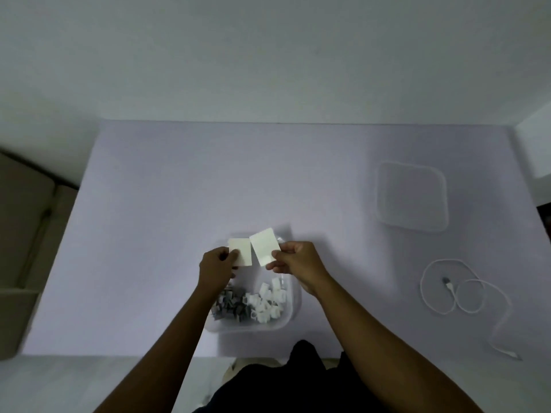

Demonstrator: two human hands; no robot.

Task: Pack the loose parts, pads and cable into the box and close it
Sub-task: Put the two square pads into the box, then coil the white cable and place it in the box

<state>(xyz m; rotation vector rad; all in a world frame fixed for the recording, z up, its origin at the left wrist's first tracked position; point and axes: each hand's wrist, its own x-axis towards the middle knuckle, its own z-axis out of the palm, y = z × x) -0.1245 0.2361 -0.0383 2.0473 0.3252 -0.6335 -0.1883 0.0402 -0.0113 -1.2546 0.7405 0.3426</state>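
Two white pads are up in the air at the middle of the frame, right above the clear box point(293, 305). The left hand point(215, 268) pinches the left pad point(241, 251). The right hand point(293, 259) pinches the right pad point(265, 247). Both pads need to go straight down.

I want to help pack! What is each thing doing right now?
Box: open, gray and white parts inside.
Lid: off, flat on table.
Cable: loose on table, unpacked.
Left pad: held over box by left hand.
Right pad: held by right hand.
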